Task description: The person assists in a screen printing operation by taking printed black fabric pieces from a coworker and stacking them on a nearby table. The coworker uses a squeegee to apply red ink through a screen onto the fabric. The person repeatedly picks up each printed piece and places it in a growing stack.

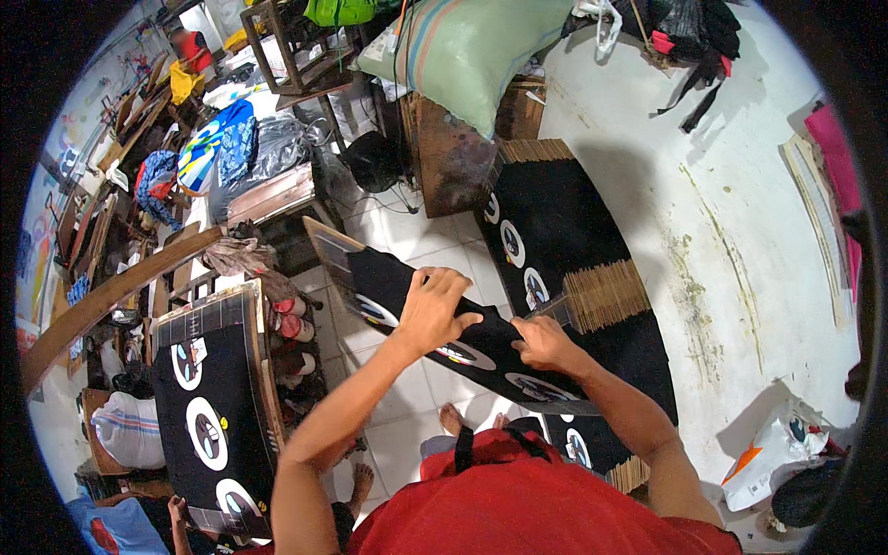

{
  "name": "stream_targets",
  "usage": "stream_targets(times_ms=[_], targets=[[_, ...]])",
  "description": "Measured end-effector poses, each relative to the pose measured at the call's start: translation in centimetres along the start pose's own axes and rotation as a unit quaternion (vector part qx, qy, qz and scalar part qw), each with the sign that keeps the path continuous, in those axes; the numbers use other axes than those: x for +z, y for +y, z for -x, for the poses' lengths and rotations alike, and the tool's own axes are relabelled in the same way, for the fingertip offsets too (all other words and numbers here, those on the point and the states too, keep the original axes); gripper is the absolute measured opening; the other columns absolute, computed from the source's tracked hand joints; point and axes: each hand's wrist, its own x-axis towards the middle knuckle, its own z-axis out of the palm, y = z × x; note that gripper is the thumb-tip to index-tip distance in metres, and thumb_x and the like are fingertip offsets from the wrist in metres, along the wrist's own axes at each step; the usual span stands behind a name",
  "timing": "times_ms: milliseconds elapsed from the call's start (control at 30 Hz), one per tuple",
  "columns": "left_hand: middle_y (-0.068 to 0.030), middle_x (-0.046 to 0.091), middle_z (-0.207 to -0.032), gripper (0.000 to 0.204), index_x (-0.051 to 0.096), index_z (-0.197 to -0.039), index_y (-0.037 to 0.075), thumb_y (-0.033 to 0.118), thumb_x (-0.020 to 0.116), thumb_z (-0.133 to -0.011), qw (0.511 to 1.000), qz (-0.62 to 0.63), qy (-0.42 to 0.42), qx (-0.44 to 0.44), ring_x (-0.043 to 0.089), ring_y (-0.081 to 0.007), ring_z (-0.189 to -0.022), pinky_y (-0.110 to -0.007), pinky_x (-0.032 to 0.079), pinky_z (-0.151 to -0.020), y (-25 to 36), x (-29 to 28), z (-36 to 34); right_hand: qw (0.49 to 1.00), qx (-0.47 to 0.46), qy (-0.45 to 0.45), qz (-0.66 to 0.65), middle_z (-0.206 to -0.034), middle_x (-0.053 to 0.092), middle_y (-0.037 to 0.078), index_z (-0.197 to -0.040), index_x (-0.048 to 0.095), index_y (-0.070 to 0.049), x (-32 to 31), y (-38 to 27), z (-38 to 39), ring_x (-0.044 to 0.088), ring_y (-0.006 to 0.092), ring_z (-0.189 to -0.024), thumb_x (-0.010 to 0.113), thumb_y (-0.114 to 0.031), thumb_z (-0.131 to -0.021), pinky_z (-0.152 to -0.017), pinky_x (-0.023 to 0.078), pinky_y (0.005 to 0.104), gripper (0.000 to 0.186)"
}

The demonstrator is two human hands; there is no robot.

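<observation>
A long board (328,248) slants across the middle, covered by black cloth (381,270) with round white cartoon prints. My left hand (433,310) grips the upper edge of this cloth, with its fingers bent over it and the thumb toward the right. Close by on the right, my right hand (548,344) is closed on the same cloth, which bunches up between the two hands. Fingertips of both hands are partly hidden. Behind the board, more black printed cloths (592,208) lie beside stacked brown board edges (606,296).
To the left, a table (262,342) carries another printed black cloth (217,407); a co-worker's hand (176,509) touches its near end. Paint containers (294,326) stand beneath its edge. A full green sack (472,55) rests on a wooden cabinet (444,153). A white bag (768,458) sits at right.
</observation>
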Motion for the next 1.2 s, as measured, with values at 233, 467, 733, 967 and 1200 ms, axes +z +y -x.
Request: stream_targets(times_ms=[233,467,733,967,1200], targets=[[-0.0134,0.057,-0.101,0.046,0.051,-0.109,0.005,0.030,0.067,-0.074,0.945,0.074,-0.050,-0.316,0.053,-0.0312,-0.096,-0.041,0.038,-0.084,-3.5,9.8,12.8,0.994,0.087,0.065,0.012,-0.070,0.057,0.024,-0.085,0.052,0.001,6.9,7.4,-5.5,0.057,0.0418,-0.074,0.062,-0.016,-0.069,-0.068,0.045,0.0477,0.025],[-0.0197,0.059,-0.104,0.055,0.051,-0.110,0.000,0.032,0.071,-0.069,0.769,0.145,-0.196,-0.591,0.058,-0.0342,-0.096,-0.040,0.046,-0.082,-1.4,19.3,33.3,0.969,0.241,0.056,0.008,-0.079,0.060,0.023,-0.093,0.053,0.003,9.5,17.8,-11.5,0.059,0.0404,-0.077,0.055,-0.012,-0.068,-0.073,0.046,0.0485,0.029],[-0.0160,0.064,-0.084,0.035,0.060,-0.090,-0.003,0.023,0.070,-0.068,0.439,0.195,-0.160,-0.862,0.061,-0.0249,-0.078,-0.035,0.049,-0.071,1.3,27.0,39.7,0.948,0.307,0.085,-0.016,-0.088,0.060,0.025,-0.111,0.050,0.005,9.4,30.4,-22.2,0.058,0.0390,-0.086,0.058,-0.015,-0.074,-0.077,0.046,0.0462,0.042],[-0.0094,0.062,-0.078,0.026,0.057,-0.092,-0.006,0.011,0.066,-0.076,0.403,0.366,0.095,-0.833,0.056,-0.0128,-0.064,-0.026,0.045,-0.057,0.8,30.2,24.7,0.942,0.320,0.103,-0.003,-0.089,0.059,0.026,-0.113,0.049,0.004,10.2,38.2,-31.9,0.058,0.0405,-0.087,0.060,-0.017,-0.074,-0.078,0.045,0.0471,0.045],[-0.0052,0.061,-0.071,0.022,0.059,-0.089,0.000,0.018,0.065,-0.077,0.344,0.319,0.067,-0.881,0.056,-0.0115,-0.061,-0.023,0.041,-0.051,0.9,28.0,22.2,0.931,0.339,0.134,-0.006,-0.087,0.060,0.025,-0.107,0.053,0.003,11.1,42.4,-38.9,0.059,0.0405,-0.084,0.060,-0.016,-0.075,-0.076,0.046,0.0470,0.037]])
